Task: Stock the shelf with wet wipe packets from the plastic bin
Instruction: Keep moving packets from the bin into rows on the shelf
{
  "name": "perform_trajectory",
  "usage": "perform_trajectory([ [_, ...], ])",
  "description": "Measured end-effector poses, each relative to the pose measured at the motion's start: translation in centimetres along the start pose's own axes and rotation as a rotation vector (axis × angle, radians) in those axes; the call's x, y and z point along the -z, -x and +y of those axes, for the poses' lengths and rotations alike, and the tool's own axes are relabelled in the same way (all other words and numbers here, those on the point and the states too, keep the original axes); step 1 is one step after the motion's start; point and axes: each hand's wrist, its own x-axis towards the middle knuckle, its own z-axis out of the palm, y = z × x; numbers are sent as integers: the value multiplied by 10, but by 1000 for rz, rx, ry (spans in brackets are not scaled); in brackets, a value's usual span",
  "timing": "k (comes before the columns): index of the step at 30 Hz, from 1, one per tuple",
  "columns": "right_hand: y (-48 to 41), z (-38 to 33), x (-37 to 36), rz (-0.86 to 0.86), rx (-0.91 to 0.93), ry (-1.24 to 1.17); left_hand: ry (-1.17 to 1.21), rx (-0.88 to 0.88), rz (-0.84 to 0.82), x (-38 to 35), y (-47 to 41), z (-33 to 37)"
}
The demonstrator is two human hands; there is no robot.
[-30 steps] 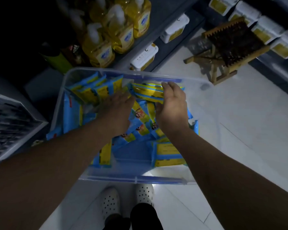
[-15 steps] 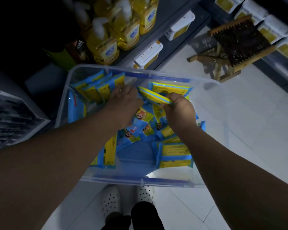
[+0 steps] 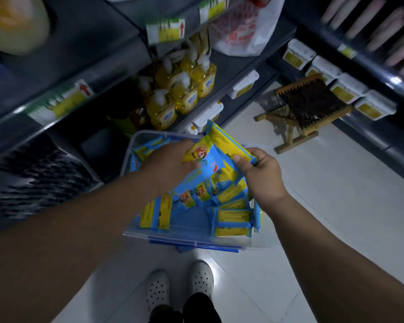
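A clear plastic bin [image 3: 187, 238] with blue latches sits on the floor in front of my feet, holding several blue-and-yellow wet wipe packets [image 3: 233, 221]. Above the bin, both hands hold a small stack of packets [image 3: 216, 150] lifted out of it. My left hand [image 3: 170, 164] grips the stack's left side, where a cartoon face shows. My right hand [image 3: 260, 173] pinches its right end, thumb on top. The dark shelf [image 3: 117, 66] rises to the left and ahead.
Yellow pump bottles [image 3: 184, 94] stand on a low shelf behind the bin. White boxes [image 3: 243, 83] line the shelf fronts. A small wooden folding stool [image 3: 306, 108] stands on the tiled floor at right. A white plastic bag [image 3: 245, 26] sits higher up. My white shoes [image 3: 180, 285] are below.
Both hands have risen out of the bin with a stack of packets. The view has tilted up, showing more shelf levels above.
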Motion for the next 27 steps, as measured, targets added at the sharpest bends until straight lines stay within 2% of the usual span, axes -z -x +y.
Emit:
perform_trajectory([
  [6,28,-83,27,-58,67,10,46,63,78,72,44,47],
  [9,42,-130,35,-111,53,-118,58,107,130,108,63,72],
  [14,63,-198,41,-161,133,-233,306,197,274,165,100,117],
  [19,84,-266,37,-144,116,-479,398,237,369,216,141,142],
  [23,98,-305,30,-103,212,-441,501,255,543,252,178,152],
  [27,119,-342,22,-163,280,-495,717,190,655,287,216,161],
])
